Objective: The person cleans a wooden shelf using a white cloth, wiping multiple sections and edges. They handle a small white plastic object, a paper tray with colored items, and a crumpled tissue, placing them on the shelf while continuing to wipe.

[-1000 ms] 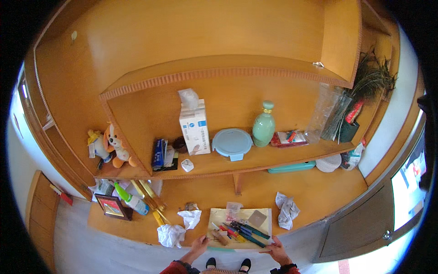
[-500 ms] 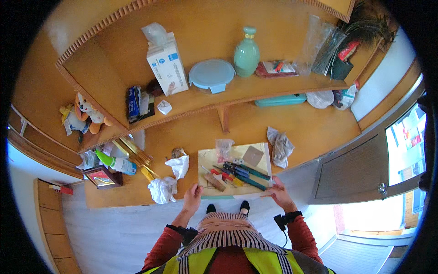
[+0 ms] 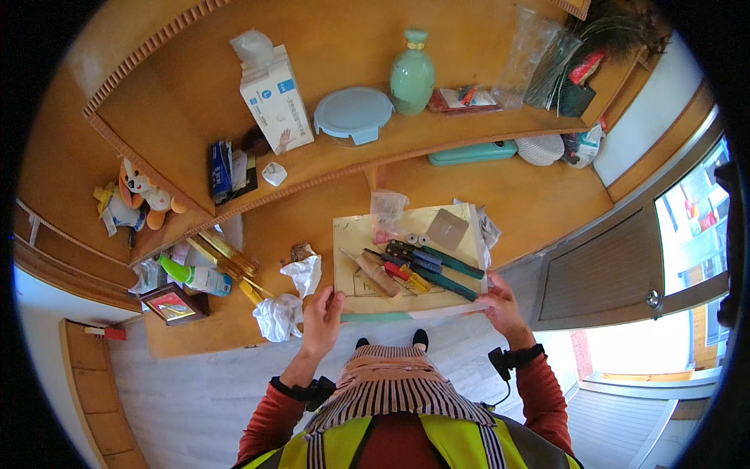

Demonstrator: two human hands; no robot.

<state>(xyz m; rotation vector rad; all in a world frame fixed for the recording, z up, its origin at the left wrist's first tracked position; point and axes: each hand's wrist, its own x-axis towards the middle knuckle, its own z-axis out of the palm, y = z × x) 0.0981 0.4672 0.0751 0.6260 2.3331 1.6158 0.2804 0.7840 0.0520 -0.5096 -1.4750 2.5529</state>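
Note:
A pale flat board (image 3: 367, 234) lies on the wooden desk, carrying several hand tools (image 3: 418, 270) with green, black and red handles, a wooden-handled tool (image 3: 376, 275), a small plastic bag (image 3: 387, 211) and a square sanding pad (image 3: 447, 228). My left hand (image 3: 322, 316) grips the board's near left corner. My right hand (image 3: 500, 306) holds its near right corner. Crumpled white tissue (image 3: 285, 301) lies just left of my left hand.
An upper shelf holds a tissue box (image 3: 273, 98), a round lidded container (image 3: 353, 113), a green bottle (image 3: 412, 78) and a plant (image 3: 594, 55). A plush toy (image 3: 141, 191), bottles and a framed picture (image 3: 176, 303) sit at the left. A door (image 3: 617, 270) stands at the right.
The view has tilted down and closer, bringing my torso and arms into sight. Both hands stay at the board's near corners.

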